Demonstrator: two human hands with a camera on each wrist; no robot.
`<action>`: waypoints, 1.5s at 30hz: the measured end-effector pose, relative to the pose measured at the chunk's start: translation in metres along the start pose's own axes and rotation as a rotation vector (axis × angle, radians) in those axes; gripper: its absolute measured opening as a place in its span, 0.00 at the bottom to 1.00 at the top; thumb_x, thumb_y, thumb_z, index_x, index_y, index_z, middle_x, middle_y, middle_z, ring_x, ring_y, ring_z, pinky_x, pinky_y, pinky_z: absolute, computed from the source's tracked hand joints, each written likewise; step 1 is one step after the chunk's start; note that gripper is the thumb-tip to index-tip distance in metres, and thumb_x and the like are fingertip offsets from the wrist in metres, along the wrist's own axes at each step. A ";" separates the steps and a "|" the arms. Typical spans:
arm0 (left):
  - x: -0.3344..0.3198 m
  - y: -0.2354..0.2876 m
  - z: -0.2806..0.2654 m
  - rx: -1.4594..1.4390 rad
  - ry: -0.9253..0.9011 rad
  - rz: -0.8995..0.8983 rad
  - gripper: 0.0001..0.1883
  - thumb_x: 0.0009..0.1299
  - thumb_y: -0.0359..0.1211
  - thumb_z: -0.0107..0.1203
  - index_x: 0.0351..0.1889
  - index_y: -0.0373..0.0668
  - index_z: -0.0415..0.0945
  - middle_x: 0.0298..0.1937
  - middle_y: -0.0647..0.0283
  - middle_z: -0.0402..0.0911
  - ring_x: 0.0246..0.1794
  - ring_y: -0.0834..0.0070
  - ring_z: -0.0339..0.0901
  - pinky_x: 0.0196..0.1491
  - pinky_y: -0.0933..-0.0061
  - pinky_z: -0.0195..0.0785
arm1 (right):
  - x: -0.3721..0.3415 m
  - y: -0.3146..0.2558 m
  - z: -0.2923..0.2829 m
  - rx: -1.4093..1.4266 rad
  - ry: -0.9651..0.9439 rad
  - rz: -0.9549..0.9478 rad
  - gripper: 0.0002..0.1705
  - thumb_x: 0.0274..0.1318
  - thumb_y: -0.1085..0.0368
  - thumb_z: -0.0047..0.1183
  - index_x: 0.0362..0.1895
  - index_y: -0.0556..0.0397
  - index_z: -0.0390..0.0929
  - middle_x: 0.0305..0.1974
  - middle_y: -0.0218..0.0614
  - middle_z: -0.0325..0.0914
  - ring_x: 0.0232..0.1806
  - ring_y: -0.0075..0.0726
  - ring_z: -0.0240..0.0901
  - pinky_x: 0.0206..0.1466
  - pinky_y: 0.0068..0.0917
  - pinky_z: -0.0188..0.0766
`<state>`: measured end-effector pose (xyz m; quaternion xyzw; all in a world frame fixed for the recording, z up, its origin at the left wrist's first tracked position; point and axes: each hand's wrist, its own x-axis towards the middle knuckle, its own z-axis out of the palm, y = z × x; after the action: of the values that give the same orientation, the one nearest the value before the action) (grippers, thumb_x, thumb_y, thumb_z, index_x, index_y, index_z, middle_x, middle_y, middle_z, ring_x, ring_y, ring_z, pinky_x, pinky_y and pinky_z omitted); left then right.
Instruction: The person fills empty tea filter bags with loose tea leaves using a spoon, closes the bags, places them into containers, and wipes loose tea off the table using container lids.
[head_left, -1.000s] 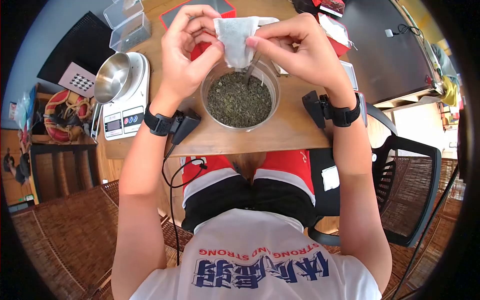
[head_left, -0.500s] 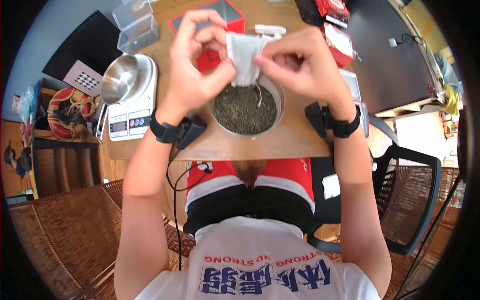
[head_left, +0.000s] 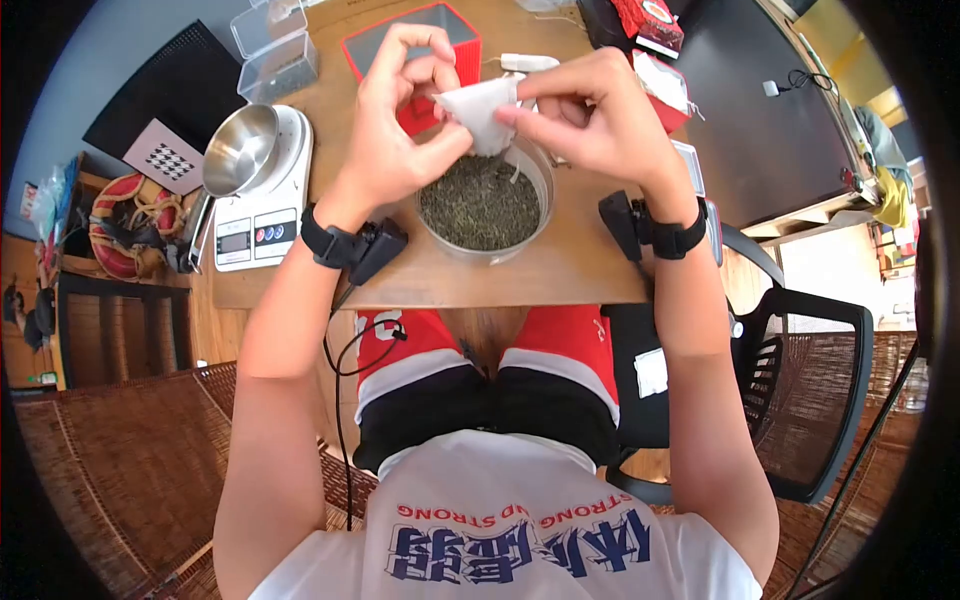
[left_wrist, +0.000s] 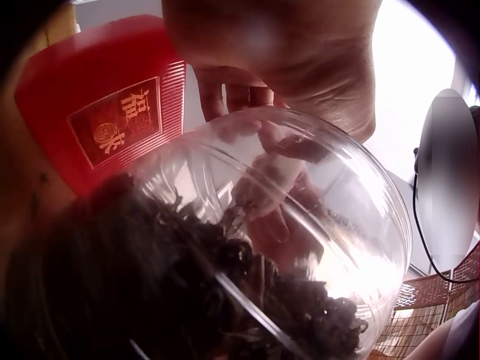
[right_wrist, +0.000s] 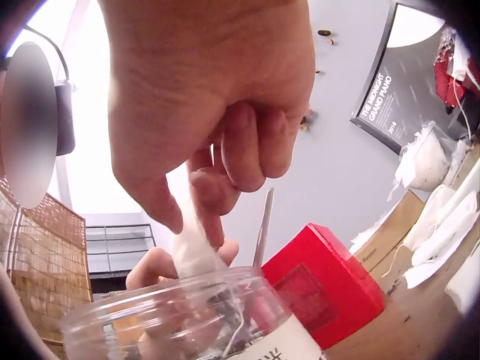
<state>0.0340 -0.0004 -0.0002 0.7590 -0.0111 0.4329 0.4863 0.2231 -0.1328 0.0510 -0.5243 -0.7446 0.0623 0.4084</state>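
A small white pouch (head_left: 484,110) is held above a clear round tub (head_left: 549,205) of dark dried leaves (head_left: 480,210). The left hand (head_left: 405,130) pinches the pouch's left side between thumb and fingers. On its other side, the right hand (head_left: 600,120) pinches the upper edge. In the right wrist view the pouch (right_wrist: 196,251) hangs from the right hand (right_wrist: 210,112) over the tub's rim, a thin string below it. The left wrist view shows the left hand (left_wrist: 277,60) behind the tub's clear wall, its fingertips partly hidden.
Left of the tub stand a white scale (head_left: 235,235) with a metal bowl (head_left: 240,150) and a clear box (head_left: 280,68). A red box (head_left: 463,45) is behind the hands. In the right wrist view a metal handle (right_wrist: 264,225) rises from the tub.
The pouch was upright and flat and now tilts, with its top edge slanting up to the right. Both hands still pinch it above the tub.
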 end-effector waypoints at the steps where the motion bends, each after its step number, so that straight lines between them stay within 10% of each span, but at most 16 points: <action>1: 0.001 -0.001 0.000 0.002 -0.004 -0.001 0.26 0.59 0.21 0.59 0.55 0.43 0.63 0.32 0.71 0.73 0.34 0.85 0.70 0.42 0.81 0.65 | 0.001 0.000 0.001 0.038 0.000 0.049 0.11 0.56 0.62 0.69 0.35 0.57 0.90 0.14 0.33 0.69 0.15 0.22 0.59 0.21 0.25 0.56; 19: -0.001 -0.008 -0.005 -0.072 0.022 -0.122 0.26 0.61 0.21 0.53 0.58 0.41 0.61 0.35 0.68 0.79 0.37 0.84 0.73 0.44 0.79 0.69 | 0.001 0.014 0.016 0.196 0.080 0.166 0.09 0.55 0.64 0.67 0.30 0.57 0.87 0.14 0.29 0.69 0.16 0.17 0.59 0.21 0.24 0.56; 23: -0.007 -0.007 -0.009 -0.134 0.037 -0.218 0.29 0.63 0.32 0.60 0.61 0.33 0.65 0.59 0.61 0.67 0.47 0.80 0.75 0.53 0.76 0.68 | 0.001 0.009 0.009 0.220 0.051 0.208 0.09 0.58 0.64 0.65 0.29 0.57 0.86 0.13 0.27 0.67 0.15 0.17 0.58 0.21 0.23 0.55; 29: -0.004 0.000 -0.003 -0.098 0.104 -0.255 0.30 0.68 0.47 0.60 0.59 0.39 0.61 0.24 0.73 0.67 0.25 0.87 0.59 0.32 0.83 0.49 | 0.003 0.007 -0.004 0.365 0.083 0.244 0.09 0.61 0.66 0.62 0.30 0.59 0.85 0.14 0.24 0.68 0.16 0.14 0.56 0.21 0.20 0.52; 35: -0.006 -0.001 -0.004 -0.037 0.100 -0.281 0.30 0.69 0.49 0.58 0.55 0.34 0.64 0.23 0.74 0.64 0.25 0.87 0.58 0.34 0.83 0.47 | 0.004 0.021 -0.019 0.560 0.271 0.424 0.12 0.67 0.64 0.61 0.33 0.60 0.84 0.20 0.15 0.68 0.20 0.07 0.55 0.22 0.17 0.48; 40: -0.007 0.000 -0.002 0.011 0.083 -0.268 0.33 0.70 0.56 0.58 0.53 0.35 0.62 0.20 0.76 0.57 0.24 0.85 0.52 0.33 0.80 0.45 | -0.011 0.045 -0.077 0.069 0.633 0.540 0.11 0.68 0.64 0.59 0.37 0.61 0.85 0.23 0.31 0.83 0.20 0.13 0.71 0.22 0.14 0.62; 45: -0.011 -0.001 -0.010 0.063 0.080 -0.275 0.31 0.68 0.54 0.56 0.49 0.32 0.69 0.27 0.71 0.65 0.28 0.85 0.57 0.36 0.80 0.48 | -0.035 0.067 -0.103 -0.599 0.640 0.685 0.11 0.58 0.64 0.62 0.40 0.59 0.88 0.31 0.49 0.87 0.35 0.46 0.89 0.44 0.34 0.82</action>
<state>0.0211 0.0032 -0.0072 0.7502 0.1259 0.3923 0.5172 0.3459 -0.1666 0.0650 -0.8225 -0.3554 -0.1851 0.4037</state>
